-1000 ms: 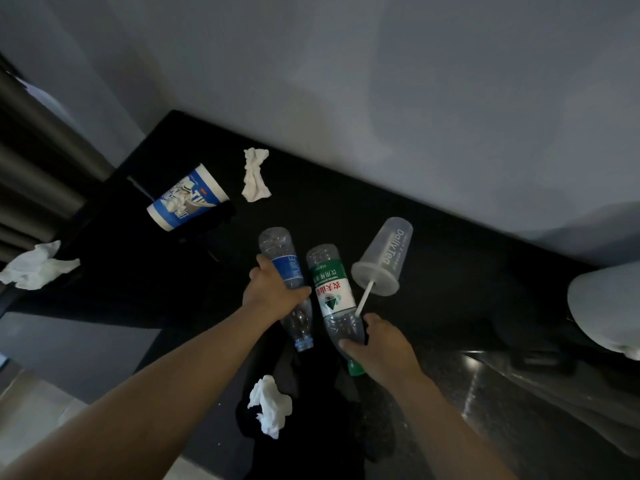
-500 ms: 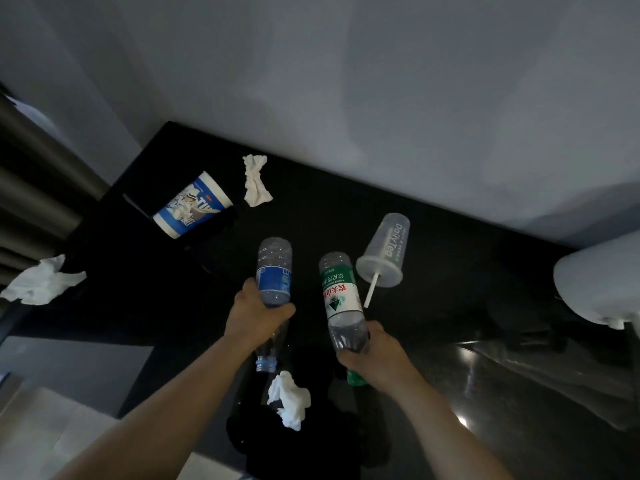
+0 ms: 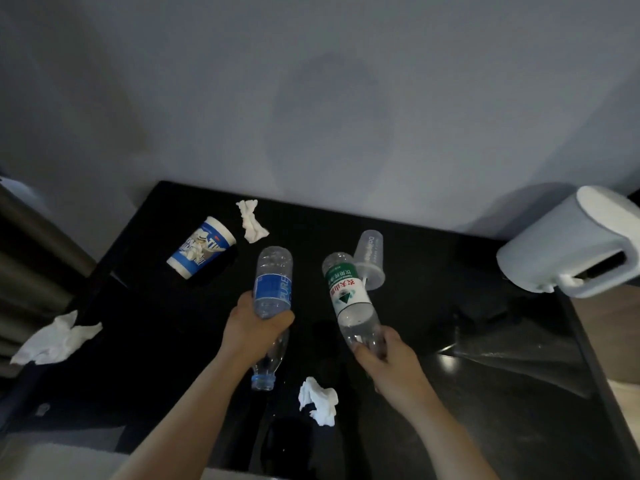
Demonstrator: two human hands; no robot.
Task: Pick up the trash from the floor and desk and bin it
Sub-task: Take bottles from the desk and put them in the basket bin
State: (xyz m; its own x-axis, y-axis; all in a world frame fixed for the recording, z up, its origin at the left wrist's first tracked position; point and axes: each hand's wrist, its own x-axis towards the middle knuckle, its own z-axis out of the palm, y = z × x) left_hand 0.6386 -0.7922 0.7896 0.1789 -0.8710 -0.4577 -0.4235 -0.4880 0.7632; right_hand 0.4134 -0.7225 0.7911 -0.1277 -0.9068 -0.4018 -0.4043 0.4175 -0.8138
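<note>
You see a black desk (image 3: pixel 502 393) in dim light; behind it a plain grey wall (image 3: pixel 311 81), at its left dark curtain folds (image 3: pixel 31 265).

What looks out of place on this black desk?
Litter is strewn over the desk: a blue paper cup lies tipped on its side, a clear plastic cup is overturned, and there is a crumpled tissue by the wall and a second tissue near the front edge.
</note>
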